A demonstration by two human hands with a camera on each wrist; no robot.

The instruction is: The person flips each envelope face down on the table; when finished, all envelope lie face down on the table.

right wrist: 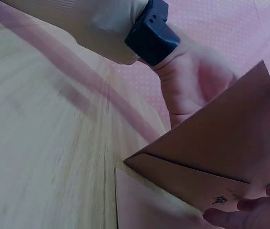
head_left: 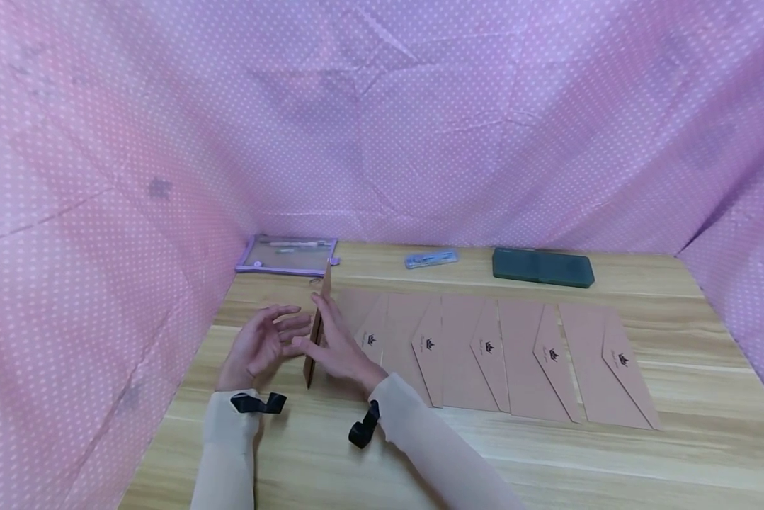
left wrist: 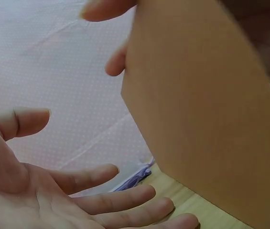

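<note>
A brown kraft-paper envelope (head_left: 316,333) stands on edge, tilted, near the left end of a row of similar envelopes. My right hand (head_left: 340,347) grips it, with fingers and thumb around its edges. In the right wrist view, the held envelope (right wrist: 206,138) shows its slanted flap and small dark crown print. Its plain back (left wrist: 192,109) faces my left hand (left wrist: 72,195), which is palm up with fingers spread, apart from the paper. Flat on the table, several envelopes (head_left: 464,354) lie side by side with crown prints; the leftmost is partly covered by my right hand.
At the back left lies a clear zip pouch (head_left: 286,256) with purple edging and pens inside. A small blue case (head_left: 431,258) and a dark green case (head_left: 543,268) lie along the back of the wooden table (head_left: 694,354). Pink dotted cloth (head_left: 388,127) surrounds it.
</note>
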